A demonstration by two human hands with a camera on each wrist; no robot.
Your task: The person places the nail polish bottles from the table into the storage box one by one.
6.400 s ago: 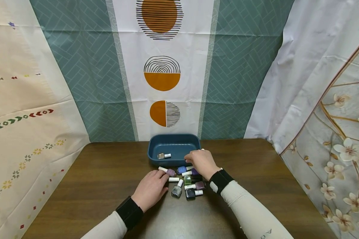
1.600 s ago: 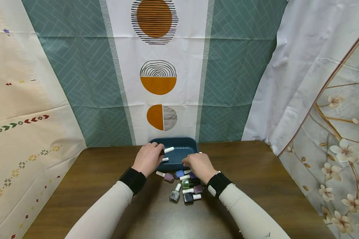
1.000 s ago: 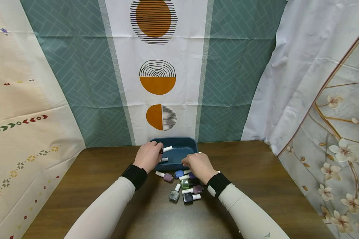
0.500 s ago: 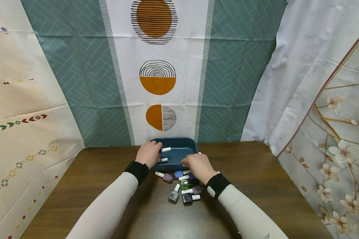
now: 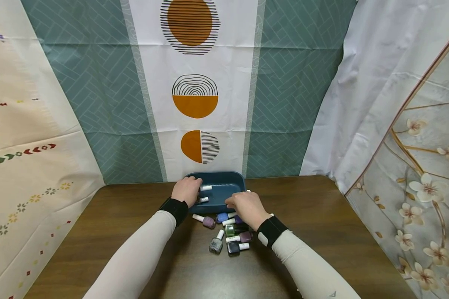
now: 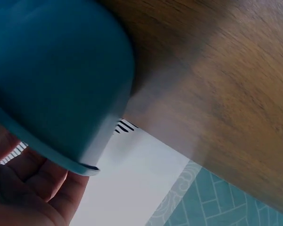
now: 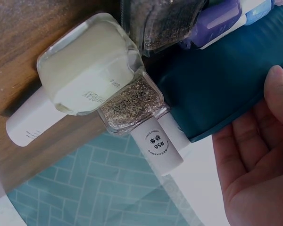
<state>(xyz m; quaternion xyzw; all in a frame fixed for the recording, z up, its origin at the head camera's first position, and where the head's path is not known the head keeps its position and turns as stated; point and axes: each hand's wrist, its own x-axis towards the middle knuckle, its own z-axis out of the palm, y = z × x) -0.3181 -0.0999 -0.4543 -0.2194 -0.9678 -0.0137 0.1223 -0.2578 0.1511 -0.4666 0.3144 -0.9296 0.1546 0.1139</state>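
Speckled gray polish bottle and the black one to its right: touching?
Apart. Head view: bare tabletop shows between the speckled gray polish bottle and the black polish bottle.

The glitter bottle (image 7: 132, 106) reads MAYREAY (the pale bottle (image 7: 85, 63) faintly too), its cap (image 7: 157, 147) #56.

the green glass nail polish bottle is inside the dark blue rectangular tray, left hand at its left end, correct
Not inside: the head view shows the green bottle outside the tray, on the brown wooden table. The left hand is as stated.
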